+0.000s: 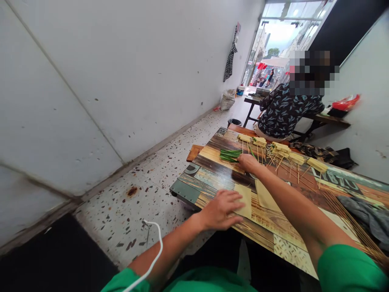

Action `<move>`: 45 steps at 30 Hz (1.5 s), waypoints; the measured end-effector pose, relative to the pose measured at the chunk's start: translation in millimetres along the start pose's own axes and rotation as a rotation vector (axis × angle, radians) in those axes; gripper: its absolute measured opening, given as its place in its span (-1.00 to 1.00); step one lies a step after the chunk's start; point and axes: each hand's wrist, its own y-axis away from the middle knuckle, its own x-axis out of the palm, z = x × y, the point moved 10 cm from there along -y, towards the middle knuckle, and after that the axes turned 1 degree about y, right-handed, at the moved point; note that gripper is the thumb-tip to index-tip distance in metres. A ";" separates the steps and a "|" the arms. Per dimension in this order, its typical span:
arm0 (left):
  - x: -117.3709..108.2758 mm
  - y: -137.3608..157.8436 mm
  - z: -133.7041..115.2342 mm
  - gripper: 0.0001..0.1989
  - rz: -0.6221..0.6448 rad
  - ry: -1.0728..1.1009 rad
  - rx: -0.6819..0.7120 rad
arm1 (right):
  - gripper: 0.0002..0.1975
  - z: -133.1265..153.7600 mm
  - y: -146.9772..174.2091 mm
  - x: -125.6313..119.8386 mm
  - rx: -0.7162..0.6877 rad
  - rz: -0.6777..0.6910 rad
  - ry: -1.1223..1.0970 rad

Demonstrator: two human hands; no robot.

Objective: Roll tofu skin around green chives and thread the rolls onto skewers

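My left hand (221, 209) is open, fingers spread, over the edge of a flat pale-yellow square sheet (244, 206) that looks like tofu skin. A second such sheet (265, 196) lies to its right, partly under my right forearm. Farther up the table, my right hand (248, 163) has its fingers curled at the near end of a bunch of cut green chives (229, 155). The fingertips are partly hidden. Behind that hand, several pale-yellow rolls on sticks (281, 150) lie in a row, with green showing at some ends.
Loose bamboo skewers (349, 215) and a grey cloth (369, 219) lie at the right of the wood-patterned table (209, 172). Beyond it a person in a patterned shirt (282, 107) sits at another table. A white cable (159, 239) hangs by my left arm.
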 end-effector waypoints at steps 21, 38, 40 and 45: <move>6.2 -112.0 52.4 -0.69 0.348 -0.327 -0.286 | -0.80 -14.8 95.6 -33.1 -0.145 -0.069 -0.515; -73.2 -124.6 81.0 -0.51 -0.208 0.154 -0.437 | -0.48 -36.7 86.6 -36.7 0.074 -0.456 -1.337; -52.5 -120.5 89.3 -0.63 -0.119 0.227 -0.420 | -0.49 -25.4 79.4 -30.3 0.089 -0.477 -1.309; -28.1 -109.1 112.8 -0.68 -0.111 0.221 -0.483 | -0.69 1.5 62.0 -12.6 0.097 -0.459 -1.174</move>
